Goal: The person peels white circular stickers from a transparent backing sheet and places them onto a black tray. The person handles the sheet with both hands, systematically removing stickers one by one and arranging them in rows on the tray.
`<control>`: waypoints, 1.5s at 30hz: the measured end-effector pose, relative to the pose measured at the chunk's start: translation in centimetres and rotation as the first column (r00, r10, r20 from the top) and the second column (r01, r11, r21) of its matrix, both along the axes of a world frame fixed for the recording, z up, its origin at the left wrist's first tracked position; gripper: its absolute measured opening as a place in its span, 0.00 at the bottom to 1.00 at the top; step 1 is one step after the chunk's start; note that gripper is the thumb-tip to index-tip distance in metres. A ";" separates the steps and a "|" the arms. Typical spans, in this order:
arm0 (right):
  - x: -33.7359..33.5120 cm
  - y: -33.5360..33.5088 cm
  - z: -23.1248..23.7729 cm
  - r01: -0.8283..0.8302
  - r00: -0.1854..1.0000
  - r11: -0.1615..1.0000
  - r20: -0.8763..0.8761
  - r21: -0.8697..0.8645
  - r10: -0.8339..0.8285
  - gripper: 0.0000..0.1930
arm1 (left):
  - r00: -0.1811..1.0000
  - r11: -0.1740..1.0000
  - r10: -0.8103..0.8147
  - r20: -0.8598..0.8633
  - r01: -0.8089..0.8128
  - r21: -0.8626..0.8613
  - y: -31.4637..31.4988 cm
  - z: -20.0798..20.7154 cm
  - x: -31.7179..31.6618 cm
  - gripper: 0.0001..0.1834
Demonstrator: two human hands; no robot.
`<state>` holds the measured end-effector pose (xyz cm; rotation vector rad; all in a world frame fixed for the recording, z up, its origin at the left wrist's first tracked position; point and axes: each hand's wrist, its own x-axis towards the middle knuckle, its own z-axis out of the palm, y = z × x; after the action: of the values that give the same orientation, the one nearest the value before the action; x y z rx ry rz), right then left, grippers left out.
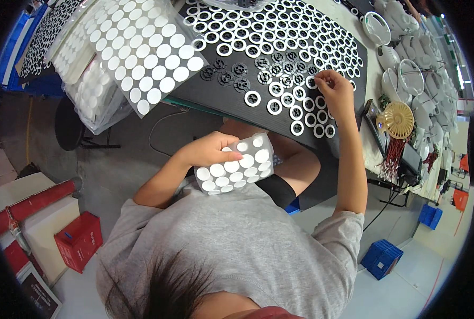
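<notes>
My left hand grips a sheet of round white stickers in front of my body, thumb on top. The sheet is bent. Over the dark table, my right hand is pinched together, its fingertips beside a black disc with a white ring. Whether something small is between those fingers, I cannot make out. Left of that hand lie several plain black discs without white rings. Many discs topped with white rings cover the far part of the table, and a looser group lies near its front edge.
A large sheet of white stickers overhangs the table's left side, above plastic-wrapped sheets. On the right stand a yellow fan, red-tipped wires and white housings. A red crate and a blue crate are on the floor.
</notes>
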<state>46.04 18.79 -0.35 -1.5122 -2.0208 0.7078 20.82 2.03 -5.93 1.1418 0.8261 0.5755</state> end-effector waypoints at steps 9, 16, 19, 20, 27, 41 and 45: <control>-0.7 -0.8 0.6 -0.016 0.989 0.980 0.149 0.200 -0.014 0.04 | 0.998 0.998 -0.017 -0.059 0.021 0.055 0.0 0.4 -0.2 0.15; -0.2 -1.5 0.3 -0.005 0.985 0.969 0.165 0.248 -0.038 0.05 | 0.984 0.980 -0.126 -0.122 0.142 0.139 0.4 1.3 -0.4 0.15; -1.7 -3.8 2.5 -0.090 0.993 0.977 0.096 0.195 0.072 0.09 | 0.980 0.965 -0.136 -0.148 0.165 0.203 0.6 1.6 -0.7 0.14; -2.6 -5.3 3.9 -0.168 0.985 0.980 0.052 0.105 0.163 0.11 | 0.984 0.962 -0.113 -0.134 0.142 0.231 0.5 1.5 -0.7 0.14; -4.1 -12.0 4.1 -0.633 0.774 0.727 -0.182 -0.267 0.607 0.22 | 0.972 0.931 -0.187 -0.140 0.221 0.291 1.8 3.2 -0.3 0.14; -3.1 -12.5 1.0 -0.402 0.847 0.883 -0.465 -0.242 0.258 0.14 | 0.907 0.758 0.255 -0.335 0.027 0.652 1.1 4.0 1.8 0.26; -2.0 -12.3 -0.2 -0.461 0.867 0.842 -0.345 -0.280 0.360 0.11 | 0.912 0.811 0.109 -0.396 0.149 0.566 1.6 4.0 1.4 0.16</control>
<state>44.04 6.48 -0.58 -1.0593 -2.0897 1.4475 22.19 3.58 -1.93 1.8938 1.0289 0.5988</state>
